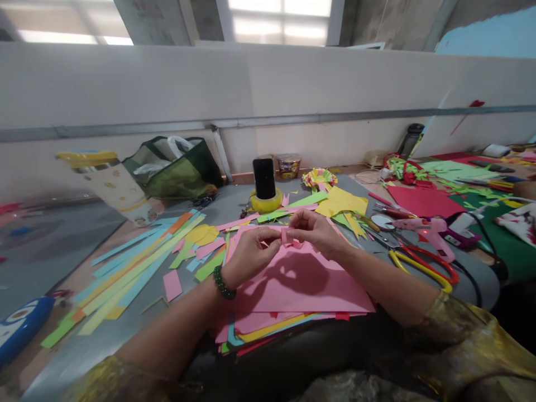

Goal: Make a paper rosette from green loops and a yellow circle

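My left hand and my right hand meet over a stack of coloured paper with a pink sheet on top. Between their fingertips is a small pink paper strip, which looks folded or curled. Thumb and forefinger of each hand are closed on it. The fingers partly cover the strip, so its full shape is hidden. A green bead bracelet circles my left wrist.
Long paper strips and cut scraps spread on the left. At the right lie scissors and a pink glue gun with a cord. Behind stand a phone on a yellow tape roll, a tumbler and a green bag.
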Demonstrator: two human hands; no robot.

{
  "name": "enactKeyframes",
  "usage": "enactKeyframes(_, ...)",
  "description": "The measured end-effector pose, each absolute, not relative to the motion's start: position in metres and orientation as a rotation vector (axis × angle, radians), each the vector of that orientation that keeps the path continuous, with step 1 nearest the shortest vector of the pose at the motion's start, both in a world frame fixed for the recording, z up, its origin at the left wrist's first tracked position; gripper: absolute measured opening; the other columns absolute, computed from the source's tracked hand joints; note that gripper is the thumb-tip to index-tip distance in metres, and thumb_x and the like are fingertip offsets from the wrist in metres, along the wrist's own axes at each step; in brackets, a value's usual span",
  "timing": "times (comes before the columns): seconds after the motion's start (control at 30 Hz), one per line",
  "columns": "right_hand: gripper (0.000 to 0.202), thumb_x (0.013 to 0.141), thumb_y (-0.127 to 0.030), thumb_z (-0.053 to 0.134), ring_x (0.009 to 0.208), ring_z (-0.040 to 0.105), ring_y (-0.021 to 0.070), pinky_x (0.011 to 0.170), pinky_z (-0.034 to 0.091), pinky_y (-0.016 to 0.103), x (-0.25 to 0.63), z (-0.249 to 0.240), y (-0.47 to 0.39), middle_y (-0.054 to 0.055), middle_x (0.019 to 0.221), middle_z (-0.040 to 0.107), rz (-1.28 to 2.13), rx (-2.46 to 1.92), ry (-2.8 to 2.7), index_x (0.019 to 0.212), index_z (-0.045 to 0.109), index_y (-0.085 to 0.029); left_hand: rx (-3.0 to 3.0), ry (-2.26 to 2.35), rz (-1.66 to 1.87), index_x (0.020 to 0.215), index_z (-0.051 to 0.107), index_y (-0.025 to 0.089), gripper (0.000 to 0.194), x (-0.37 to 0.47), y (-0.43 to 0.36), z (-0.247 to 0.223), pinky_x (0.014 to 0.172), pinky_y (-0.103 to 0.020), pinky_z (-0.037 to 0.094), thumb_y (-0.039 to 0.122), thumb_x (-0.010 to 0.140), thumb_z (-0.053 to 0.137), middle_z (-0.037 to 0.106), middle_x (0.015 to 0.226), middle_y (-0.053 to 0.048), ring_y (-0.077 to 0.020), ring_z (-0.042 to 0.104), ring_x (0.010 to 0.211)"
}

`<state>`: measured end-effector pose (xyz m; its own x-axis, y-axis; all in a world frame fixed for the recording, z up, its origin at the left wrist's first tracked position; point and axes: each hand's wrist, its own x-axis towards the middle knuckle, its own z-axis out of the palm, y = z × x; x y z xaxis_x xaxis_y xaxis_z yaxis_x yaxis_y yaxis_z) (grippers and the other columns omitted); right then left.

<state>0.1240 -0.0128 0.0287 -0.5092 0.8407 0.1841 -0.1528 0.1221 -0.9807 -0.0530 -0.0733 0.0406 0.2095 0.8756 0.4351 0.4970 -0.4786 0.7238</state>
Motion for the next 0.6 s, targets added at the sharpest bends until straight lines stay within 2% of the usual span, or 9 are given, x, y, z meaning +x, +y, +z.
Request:
enactKeyframes(0.17,0.044,0.06,-0.041,0.089,0.055,0.056,0.0098,0.051,0.042,0.023,0.1247,0.0277,-0.0134,-0.005,0.063,0.061,1.496,-0.708,-1.599,0.078,0.055,-0.02,1.955,1.271,1.208,0.074,0.075,0.018,0.022,-0.0521,-0.0732,0.0397,0.059,-0.024,0.05,0.023,0.076,0.054,0.076,0.075,-0.004,-0.0164,0.065,0.069)
enactKeyframes(0.37,0.05,0.059,-0.048,0.09,0.055,0.057,0.0109,0.053,0.043,0.025,0.1247,0.0289,-0.0161,-0.005,0.065,0.062,1.484,-0.72,-1.636,0.078,0.053,-0.021,1.909,1.302,1.246,0.073,0.073,0.017,0.022,-0.0533,-0.0726,0.0378,0.059,-0.024,0.051,0.033,0.078,0.058,0.076,0.075,-0.005,-0.0173,0.066,0.07)
enactKeyframes(0.47,0.047,0.06,-0.047,0.09,0.058,0.057,0.011,0.055,0.044,0.026,0.1229,0.029,-0.0182,-0.005,0.065,0.06,1.435,-0.71,-1.661,0.077,0.054,-0.021,1.882,1.296,1.254,0.078,0.074,0.018,0.022,-0.0526,-0.0717,0.0368,0.06,-0.025,0.051,0.036,0.078,0.061,0.077,0.079,-0.006,-0.0177,0.067,0.072)
enactKeyframes(0.6,0.042,0.065,-0.045,0.087,0.059,0.056,0.0111,0.055,0.043,0.026,0.1208,0.0295,-0.0206,-0.004,0.067,0.059,1.362,-0.677,-1.722,0.078,0.055,-0.021,1.821,1.279,1.27,0.071,0.069,0.019,0.019,-0.0523,-0.0705,0.0378,0.06,-0.025,0.05,0.037,0.074,0.063,0.073,0.073,-0.004,-0.0167,0.065,0.069)
